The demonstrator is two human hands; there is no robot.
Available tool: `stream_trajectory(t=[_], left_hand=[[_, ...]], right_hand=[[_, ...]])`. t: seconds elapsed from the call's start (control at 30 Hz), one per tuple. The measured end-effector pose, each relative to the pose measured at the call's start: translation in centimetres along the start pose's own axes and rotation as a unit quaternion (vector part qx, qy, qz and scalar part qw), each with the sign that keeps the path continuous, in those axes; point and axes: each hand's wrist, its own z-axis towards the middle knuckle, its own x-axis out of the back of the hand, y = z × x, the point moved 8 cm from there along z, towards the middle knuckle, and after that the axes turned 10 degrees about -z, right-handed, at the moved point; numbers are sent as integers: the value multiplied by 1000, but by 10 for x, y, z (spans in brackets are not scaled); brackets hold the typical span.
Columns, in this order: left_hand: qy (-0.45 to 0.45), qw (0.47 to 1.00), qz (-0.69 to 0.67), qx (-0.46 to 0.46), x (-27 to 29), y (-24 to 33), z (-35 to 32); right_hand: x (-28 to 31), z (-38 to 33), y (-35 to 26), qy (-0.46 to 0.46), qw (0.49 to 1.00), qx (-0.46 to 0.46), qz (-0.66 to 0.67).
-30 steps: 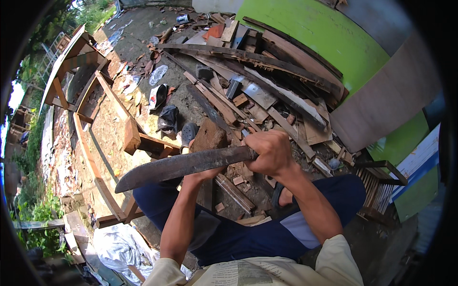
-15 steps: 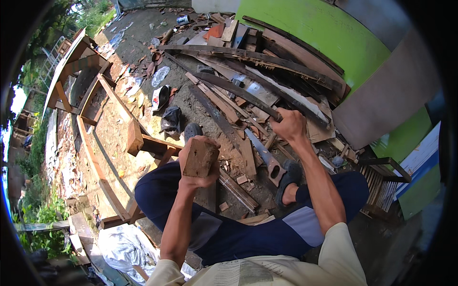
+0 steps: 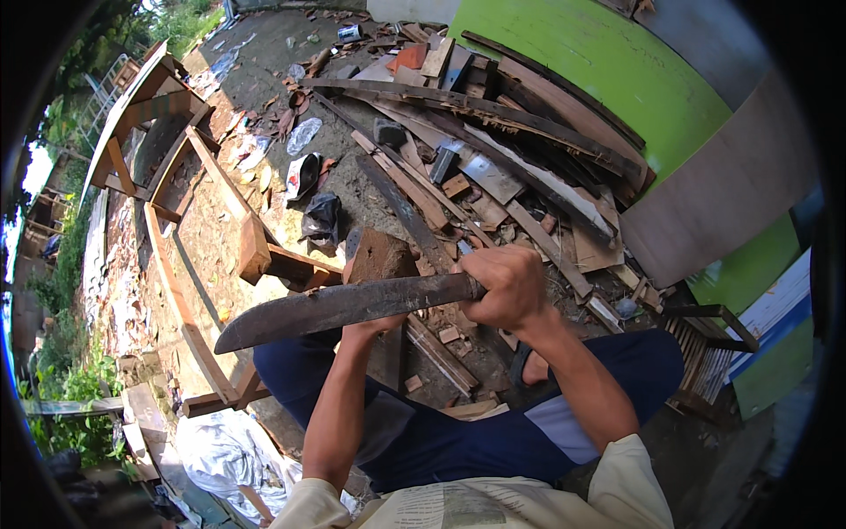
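Observation:
My right hand (image 3: pixel 509 284) grips the handle of a long dark machete (image 3: pixel 339 308), whose blade lies across the view pointing left, level with the wood. My left hand (image 3: pixel 372 324) is mostly hidden behind the blade and holds a brown wood block (image 3: pixel 381 257) upright from below. The blade sits at the block's lower part; I cannot tell whether it has cut in. Both forearms come up from the lower edge over my dark blue trousers.
A heap of scrap planks and boards (image 3: pixel 493 167) lies ahead and to the right against a green wall (image 3: pixel 599 62). A wooden frame (image 3: pixel 185 229) runs along the left. A black bag (image 3: pixel 322 216), a white sack (image 3: pixel 225 454) and wood chips lie on the dirt.
Half a second ago the machete was raised up to the right, away from the block. It has swung down and now lies across the block, as it did one second ago.

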Motion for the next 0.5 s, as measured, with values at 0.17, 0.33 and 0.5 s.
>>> stream_trajectory(t=[0.17, 0.33, 0.5], left_hand=[[-26, 999, 41, 7, -7, 5, 0], [-17, 994, 111, -1, -9, 23, 2], [44, 997, -20, 67, 0, 16, -3]], right_hand=[[-7, -4, 0, -15, 1000, 2, 7], [-18, -13, 19, 1, 1000, -6, 18], [-29, -22, 52, 38, 999, -29, 12]])
